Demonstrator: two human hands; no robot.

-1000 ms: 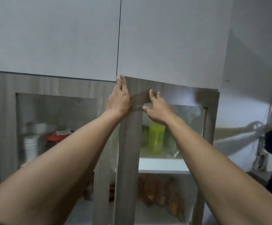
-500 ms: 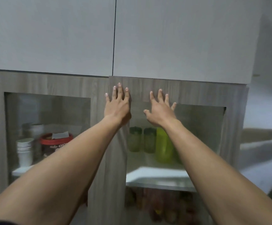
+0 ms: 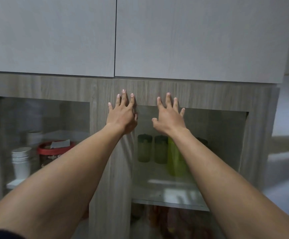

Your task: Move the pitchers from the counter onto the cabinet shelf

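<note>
Both hands press flat, fingers spread and holding nothing, against the wood-grain cabinet door point(image 3: 200, 94): left hand point(image 3: 123, 116) on its frame, right hand point(image 3: 170, 118) at the glass's top edge. Behind the glass, at 6 o'clock from the right hand, four green translucent pitchers point(image 3: 144, 148) stand upright on the white shelf point(image 3: 167, 195), bare toward its front.

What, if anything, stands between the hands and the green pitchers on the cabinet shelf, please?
The glass cabinet door does: it looks closed, with the left hand and right hand flat against its frame, and the green pitchers stand behind the pane.
</note>
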